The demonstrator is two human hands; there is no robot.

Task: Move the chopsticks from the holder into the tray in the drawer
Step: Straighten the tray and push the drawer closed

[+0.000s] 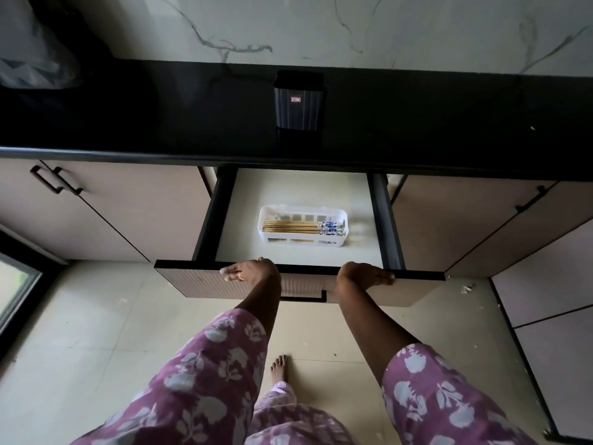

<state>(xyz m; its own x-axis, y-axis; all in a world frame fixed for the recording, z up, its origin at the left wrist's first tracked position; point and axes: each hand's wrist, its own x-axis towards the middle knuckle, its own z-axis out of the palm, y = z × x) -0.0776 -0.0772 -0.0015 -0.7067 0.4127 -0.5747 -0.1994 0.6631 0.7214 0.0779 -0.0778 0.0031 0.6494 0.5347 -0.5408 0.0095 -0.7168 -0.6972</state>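
Note:
A bundle of wooden chopsticks [301, 227] with blue-and-white ends lies flat in a white slotted tray [330, 241] inside the pulled-out drawer [378, 220]. The dark ribbed holder [300, 101] stands upright on the black countertop above; no chopsticks show in it. My left hand [252, 270] rests on the top edge of the drawer front, left of centre. My right hand [364, 275] lies on the same edge, right of centre. Both hands press flat on the front panel, fingers spread sideways, with no chopsticks in them.
The black countertop [449, 123] overhangs the back of the drawer. Closed cabinet doors with black handles [56, 181] flank the drawer on both sides. A grey plastic bag [29, 59] sits at the far left of the counter. My bare foot [279, 369] stands on the tiled floor.

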